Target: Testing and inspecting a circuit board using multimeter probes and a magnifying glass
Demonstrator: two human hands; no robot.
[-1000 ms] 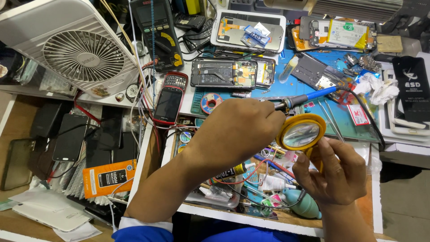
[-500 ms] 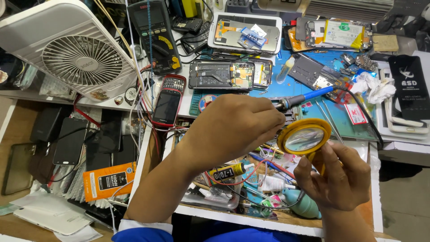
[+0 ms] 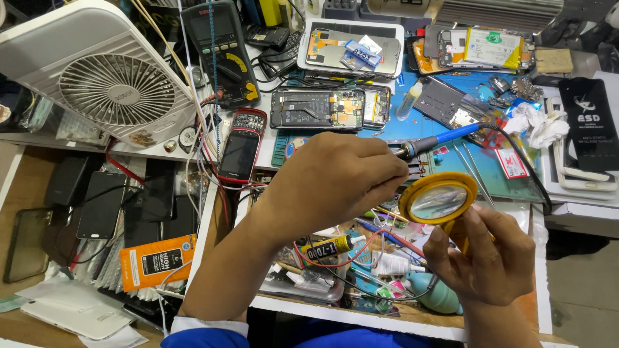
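My left hand (image 3: 332, 183) is curled over the middle of the bench, fingers closed, and whatever it pinches is hidden under it. Just beyond its knuckles lies a soldering iron (image 3: 438, 140) with a blue handle, its dark cable running right. My right hand (image 3: 483, 254) grips the handle of a yellow-rimmed magnifying glass (image 3: 438, 198), holding the lens flat just right of my left fingertips. Below the hands lie a glue tube (image 3: 329, 248), red wires and a teal bottle (image 3: 435, 291).
A white desk fan (image 3: 97, 77) stands at the back left, a multimeter (image 3: 219, 51) beside it. An opened phone (image 3: 322, 108), a red keypad phone (image 3: 240, 148), a tablet (image 3: 351, 48) and boards crowd the blue mat (image 3: 516, 174). Dark phones (image 3: 103, 203) and an orange box (image 3: 157, 261) fill the lower left shelf.
The view has drifted slightly; both hands stay in about the same pose, with the magnifying glass held beside my left fingertips.
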